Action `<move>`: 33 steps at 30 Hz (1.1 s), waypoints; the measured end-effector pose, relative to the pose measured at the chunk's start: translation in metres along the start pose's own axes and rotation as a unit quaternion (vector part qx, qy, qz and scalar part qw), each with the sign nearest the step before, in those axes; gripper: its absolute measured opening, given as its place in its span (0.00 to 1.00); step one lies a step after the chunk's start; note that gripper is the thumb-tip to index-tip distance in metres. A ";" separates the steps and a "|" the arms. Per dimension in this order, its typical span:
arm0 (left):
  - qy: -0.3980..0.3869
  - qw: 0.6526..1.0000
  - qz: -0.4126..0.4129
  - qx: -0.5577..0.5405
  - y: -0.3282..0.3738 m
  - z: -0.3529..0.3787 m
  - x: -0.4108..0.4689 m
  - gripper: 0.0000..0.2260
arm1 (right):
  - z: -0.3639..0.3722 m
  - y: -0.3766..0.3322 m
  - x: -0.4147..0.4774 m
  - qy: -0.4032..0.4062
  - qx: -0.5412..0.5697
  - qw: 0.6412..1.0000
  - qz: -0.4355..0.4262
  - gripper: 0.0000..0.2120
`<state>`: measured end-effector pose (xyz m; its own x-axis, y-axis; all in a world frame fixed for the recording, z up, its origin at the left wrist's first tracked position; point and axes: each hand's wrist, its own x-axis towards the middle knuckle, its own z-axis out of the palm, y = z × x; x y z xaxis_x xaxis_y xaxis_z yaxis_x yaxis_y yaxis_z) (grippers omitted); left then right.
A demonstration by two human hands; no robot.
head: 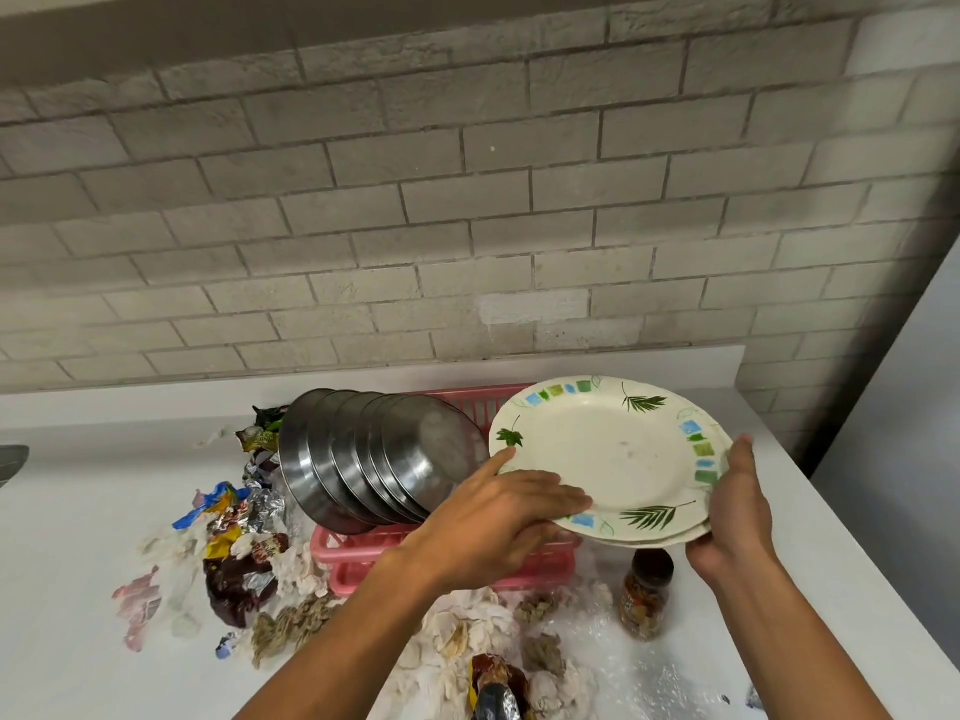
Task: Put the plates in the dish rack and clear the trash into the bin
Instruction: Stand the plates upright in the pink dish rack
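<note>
At the far left, a heap of crumpled wrappers (234,537) lies on the white counter (78,511): foil, blue, yellow and dark brown pieces, too tangled to count. Just beside it on the right is one pink dish rack (353,556). Steel plates (363,454) stand on edge in it, leaning back in a row; six by their rims, though the rear ones overlap closely.

The left hand (498,522) reaches over the rack and lies on the near left rim of two white plates (613,449). Its fingers are stretched fairly straight across the top plate's face, and whether anything curls underneath cannot be seen. The two plates, stacked with leaf and square prints on the rim, are held tilted in the air above the rack's right end. The right hand (737,511) grips their right edge, with the thumb over the rim and the fingers underneath.

Below the plates stands one jar (647,595) with a dark lid. Crumpled tissues (467,631) are spread across the front of the counter.
</note>
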<state>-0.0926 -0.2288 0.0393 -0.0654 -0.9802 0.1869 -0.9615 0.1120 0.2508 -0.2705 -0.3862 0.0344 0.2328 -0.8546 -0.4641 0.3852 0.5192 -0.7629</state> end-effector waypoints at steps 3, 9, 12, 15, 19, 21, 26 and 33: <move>0.078 0.996 0.026 0.033 -0.003 0.001 0.000 0.20 | 0.000 -0.003 0.002 0.012 0.013 1.000 -0.001 0.21; 0.291 0.954 0.033 0.056 -0.012 0.006 0.001 0.11 | -0.003 -0.007 0.004 0.029 0.002 1.000 -0.003 0.08; 0.394 0.918 -0.028 -0.016 -0.010 0.003 0.001 0.13 | -0.008 -0.010 0.008 0.024 -0.007 1.000 -0.008 0.09; 0.452 0.872 -0.144 -0.122 -0.011 0.002 0.000 0.10 | -0.012 -0.016 0.011 0.041 -0.002 0.999 -0.020 0.14; 0.490 0.772 -0.261 -0.311 -0.020 0.007 0.006 0.09 | -0.017 -0.026 0.015 0.064 0.013 0.997 -0.039 0.18; 0.505 0.734 -0.295 -0.346 -0.029 0.014 0.009 0.09 | -0.018 -0.029 0.015 0.063 0.015 0.997 -0.043 0.18; 0.519 0.690 -0.360 -0.353 -0.043 0.034 0.014 0.07 | -0.024 -0.027 0.019 0.064 0.015 0.997 -0.042 0.18; 0.502 0.677 -0.423 -0.333 -0.047 0.055 0.024 0.08 | -0.027 -0.021 0.027 0.061 0.015 0.997 -0.037 0.17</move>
<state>-0.0639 -0.2666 -0.0205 0.9694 -0.1711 0.1760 -0.1858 -0.0431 0.9816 -0.2971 -0.4201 0.0260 0.0933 -0.8836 -0.4588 0.4237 0.4523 -0.7848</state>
